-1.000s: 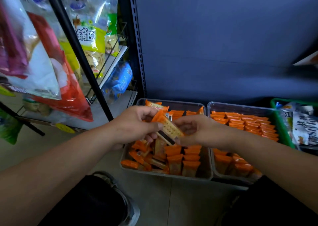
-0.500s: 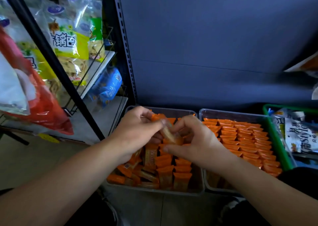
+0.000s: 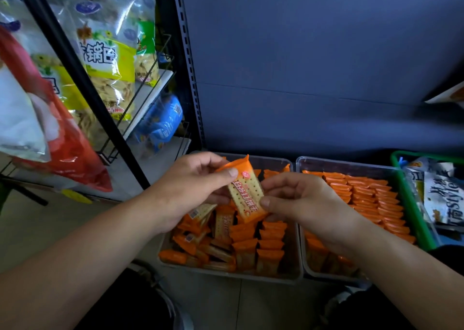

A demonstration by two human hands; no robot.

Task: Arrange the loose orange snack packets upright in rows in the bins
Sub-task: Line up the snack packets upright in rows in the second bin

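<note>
Head view: left hand (image 3: 193,186) and right hand (image 3: 298,199) pinch one orange snack packet (image 3: 244,191) between them, above left bin (image 3: 226,274). Left fingers closed on crimped top end, right fingers closed on lower edge. Packet flat, rectangular, glossy film, cracker print. Left bin clear rigid plastic: loose packets (image 3: 200,239) jumbled at left, upright rows at right. Right bin (image 3: 351,165) packed with neat upright rows. Green basket (image 3: 411,216) just beside it, holding crinkly bags.
</note>
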